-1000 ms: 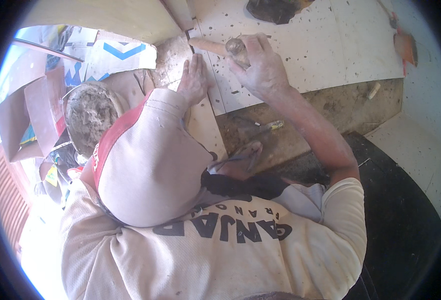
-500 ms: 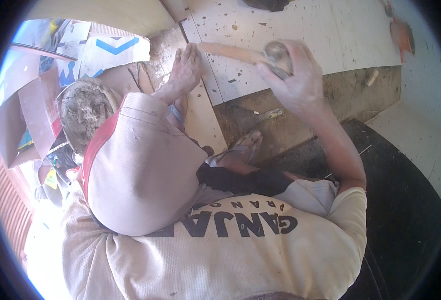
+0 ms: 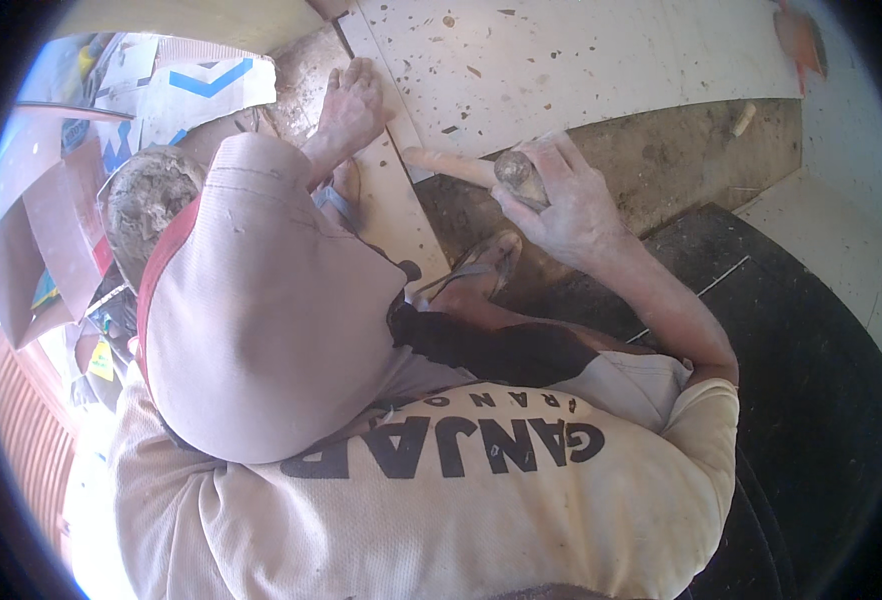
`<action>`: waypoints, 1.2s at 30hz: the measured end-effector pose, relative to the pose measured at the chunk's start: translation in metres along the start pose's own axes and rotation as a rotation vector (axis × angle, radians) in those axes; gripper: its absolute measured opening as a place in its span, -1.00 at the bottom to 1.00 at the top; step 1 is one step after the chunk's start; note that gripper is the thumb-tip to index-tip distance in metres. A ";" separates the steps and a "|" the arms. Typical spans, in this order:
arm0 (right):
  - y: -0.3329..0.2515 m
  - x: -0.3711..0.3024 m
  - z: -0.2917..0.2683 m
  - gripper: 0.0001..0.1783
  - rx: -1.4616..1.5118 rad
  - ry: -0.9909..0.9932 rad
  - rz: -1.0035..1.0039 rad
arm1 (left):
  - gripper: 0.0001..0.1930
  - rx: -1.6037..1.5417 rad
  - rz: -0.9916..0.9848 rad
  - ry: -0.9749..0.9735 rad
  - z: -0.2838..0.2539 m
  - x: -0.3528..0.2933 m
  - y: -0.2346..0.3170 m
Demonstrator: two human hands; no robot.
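Observation:
My left hand (image 3: 349, 108) lies with its fingers spread on a dusty, pale surface (image 3: 306, 75) beside a narrow white strip (image 3: 406, 215). Nothing shows in its grasp. Closed in my right hand (image 3: 573, 205) is a dusty tool: its grimy, rounded end (image 3: 511, 167) faces up, and a pale wooden bar (image 3: 449, 165) extends from beside it toward the left. The tool's exact kind and its underside cannot be made out. It hovers or rests near the edge of a white panel (image 3: 561, 60) strewn with chips. My bent left knee (image 3: 271, 300), in grey cloth, blocks the view below.
A round container (image 3: 151, 205) caked with grey material stands left of my knee, among cardboard (image 3: 56, 235) and printed sheets (image 3: 206, 90). My sandalled foot (image 3: 481, 265) is on the brown surface. A pale chip (image 3: 743, 118) and an orange object (image 3: 799, 40) lie farther right.
My right hand has come nearer to me with the tool. My left hand stays spread on the dusty surface, and the whole view has shifted slightly.

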State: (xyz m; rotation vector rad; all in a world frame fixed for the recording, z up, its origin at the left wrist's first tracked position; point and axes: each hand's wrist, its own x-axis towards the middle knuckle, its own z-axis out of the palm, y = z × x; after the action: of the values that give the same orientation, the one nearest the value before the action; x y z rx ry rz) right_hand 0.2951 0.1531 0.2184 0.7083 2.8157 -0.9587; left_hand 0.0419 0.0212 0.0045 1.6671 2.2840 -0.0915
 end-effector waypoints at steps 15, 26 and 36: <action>-0.005 -0.015 0.002 -0.57 0.018 0.090 -0.105 | -0.29 0.016 -0.001 -0.039 -0.004 0.005 0.008; -0.011 -0.015 0.012 -0.53 -0.022 -0.035 -0.058 | -0.30 -0.001 0.008 -0.042 -0.006 0.007 0.012; -0.015 -0.006 0.011 -0.51 -0.004 -0.062 -0.123 | -0.25 -0.002 0.031 -0.049 -0.004 0.011 0.011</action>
State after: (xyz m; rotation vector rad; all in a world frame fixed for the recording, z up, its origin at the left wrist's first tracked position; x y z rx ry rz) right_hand 0.2926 0.1332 0.2192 0.5002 2.8341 -0.9756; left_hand 0.0482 0.0355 0.0062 1.6795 2.2212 -0.1220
